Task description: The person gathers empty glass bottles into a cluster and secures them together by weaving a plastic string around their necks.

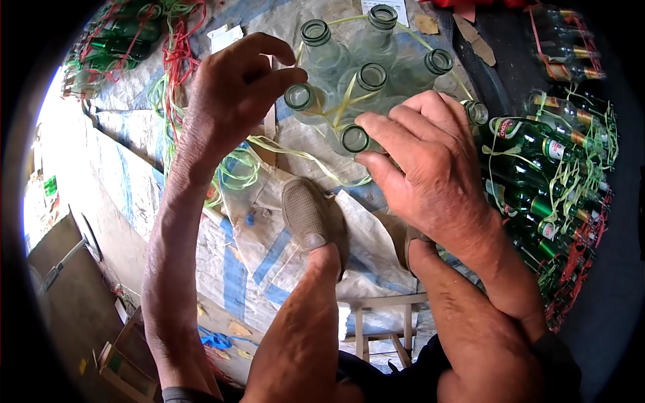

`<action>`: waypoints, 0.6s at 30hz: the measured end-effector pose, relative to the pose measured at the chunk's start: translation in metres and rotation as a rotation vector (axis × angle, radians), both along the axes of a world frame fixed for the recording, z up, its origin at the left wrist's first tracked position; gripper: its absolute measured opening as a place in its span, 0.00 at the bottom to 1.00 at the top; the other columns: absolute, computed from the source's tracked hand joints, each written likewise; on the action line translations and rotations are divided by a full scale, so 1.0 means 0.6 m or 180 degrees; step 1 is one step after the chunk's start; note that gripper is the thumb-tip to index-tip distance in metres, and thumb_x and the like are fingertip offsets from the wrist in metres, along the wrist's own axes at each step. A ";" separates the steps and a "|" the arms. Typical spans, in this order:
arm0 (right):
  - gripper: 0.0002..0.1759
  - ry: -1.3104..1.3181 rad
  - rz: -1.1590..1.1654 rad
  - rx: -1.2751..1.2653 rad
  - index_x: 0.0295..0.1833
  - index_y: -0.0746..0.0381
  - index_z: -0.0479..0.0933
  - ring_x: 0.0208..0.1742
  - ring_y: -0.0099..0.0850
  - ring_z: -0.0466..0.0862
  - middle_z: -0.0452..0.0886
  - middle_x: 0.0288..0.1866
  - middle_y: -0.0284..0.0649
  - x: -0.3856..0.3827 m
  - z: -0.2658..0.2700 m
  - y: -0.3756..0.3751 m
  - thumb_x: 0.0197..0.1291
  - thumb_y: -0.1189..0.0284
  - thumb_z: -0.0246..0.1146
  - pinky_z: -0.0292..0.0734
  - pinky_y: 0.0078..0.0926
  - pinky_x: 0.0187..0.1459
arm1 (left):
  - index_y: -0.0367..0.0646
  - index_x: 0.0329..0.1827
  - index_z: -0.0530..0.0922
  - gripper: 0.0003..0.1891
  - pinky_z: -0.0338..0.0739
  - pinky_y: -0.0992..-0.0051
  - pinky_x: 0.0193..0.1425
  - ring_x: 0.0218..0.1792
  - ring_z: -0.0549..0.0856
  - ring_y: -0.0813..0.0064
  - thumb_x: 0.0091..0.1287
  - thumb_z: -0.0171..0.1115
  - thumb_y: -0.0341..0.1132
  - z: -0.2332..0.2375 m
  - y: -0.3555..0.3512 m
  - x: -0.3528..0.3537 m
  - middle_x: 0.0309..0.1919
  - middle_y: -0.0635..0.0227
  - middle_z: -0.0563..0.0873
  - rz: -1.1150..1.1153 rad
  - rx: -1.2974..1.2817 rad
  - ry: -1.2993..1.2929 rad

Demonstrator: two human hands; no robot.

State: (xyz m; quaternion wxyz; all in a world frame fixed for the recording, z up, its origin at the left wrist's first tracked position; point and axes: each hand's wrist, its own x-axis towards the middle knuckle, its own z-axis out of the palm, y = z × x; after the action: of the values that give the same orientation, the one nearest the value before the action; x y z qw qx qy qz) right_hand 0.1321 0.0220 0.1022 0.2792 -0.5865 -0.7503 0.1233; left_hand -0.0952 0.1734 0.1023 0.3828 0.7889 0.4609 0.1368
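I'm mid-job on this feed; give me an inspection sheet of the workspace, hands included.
Surface: creased white sheet with blue stripes.
Job's things: seven clear bottles upright in a cluster, pale yellow twine running among and around them.
Clutter: tangled red twine, loose green twine, a cardboard scrap.
Left hand: at the leftmost bottle's mouth, thumb and forefinger apart.
Right hand: at the nearest bottle's mouth; grip unclear.
Cables: nothing seen that is clearly a cable.
Surroundings: bundled green bottles lying at right, more at upper left; shoes near the cluster.
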 end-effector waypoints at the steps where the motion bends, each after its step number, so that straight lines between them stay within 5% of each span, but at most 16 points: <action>1: 0.22 -0.0005 0.0003 0.0016 0.50 0.60 0.89 0.51 0.36 0.82 0.84 0.39 0.32 0.000 0.000 0.000 0.46 0.71 0.83 0.72 0.43 0.64 | 0.41 0.52 0.92 0.11 0.70 0.79 0.34 0.29 0.77 0.88 0.75 0.76 0.38 -0.016 -0.005 -0.004 0.26 0.74 0.85 0.0086 0.0033 -0.0236; 7: 0.25 -0.0051 0.0121 0.0400 0.52 0.61 0.89 0.51 0.40 0.84 0.85 0.42 0.37 0.013 0.016 -0.006 0.45 0.69 0.85 0.75 0.52 0.65 | 0.34 0.50 0.93 0.15 0.66 0.80 0.33 0.30 0.75 0.91 0.77 0.77 0.41 -0.063 -0.037 -0.010 0.29 0.80 0.85 0.0714 -0.0741 -0.1339; 10: 0.26 0.0120 0.0193 0.0769 0.53 0.62 0.89 0.46 0.41 0.83 0.84 0.42 0.38 0.040 0.037 -0.030 0.47 0.67 0.87 0.80 0.51 0.58 | 0.36 0.49 0.93 0.13 0.63 0.81 0.32 0.29 0.72 0.91 0.78 0.77 0.39 -0.069 -0.046 -0.010 0.29 0.83 0.82 0.0963 -0.1208 -0.1619; 14: 0.28 0.0366 -0.0083 0.0640 0.56 0.62 0.86 0.33 0.34 0.78 0.81 0.36 0.36 0.066 0.028 -0.097 0.52 0.65 0.88 0.77 0.32 0.35 | 0.39 0.49 0.94 0.11 0.59 0.82 0.28 0.24 0.68 0.92 0.77 0.77 0.39 -0.080 -0.052 -0.007 0.26 0.85 0.80 0.1259 -0.1509 -0.1847; 18: 0.28 0.0582 -0.0439 0.0185 0.52 0.61 0.84 0.25 0.28 0.77 0.77 0.27 0.32 0.068 -0.022 -0.144 0.48 0.69 0.90 0.76 0.27 0.28 | 0.40 0.51 0.93 0.11 0.57 0.83 0.26 0.22 0.67 0.93 0.78 0.76 0.39 -0.086 -0.056 -0.005 0.25 0.85 0.80 0.1348 -0.1722 -0.2045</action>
State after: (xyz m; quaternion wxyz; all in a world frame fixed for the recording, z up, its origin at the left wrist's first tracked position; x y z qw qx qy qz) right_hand 0.1732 -0.0647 0.0893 0.3712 -0.6147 -0.6827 0.1349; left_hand -0.0984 0.1396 0.0507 0.6616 0.4671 0.4890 0.3241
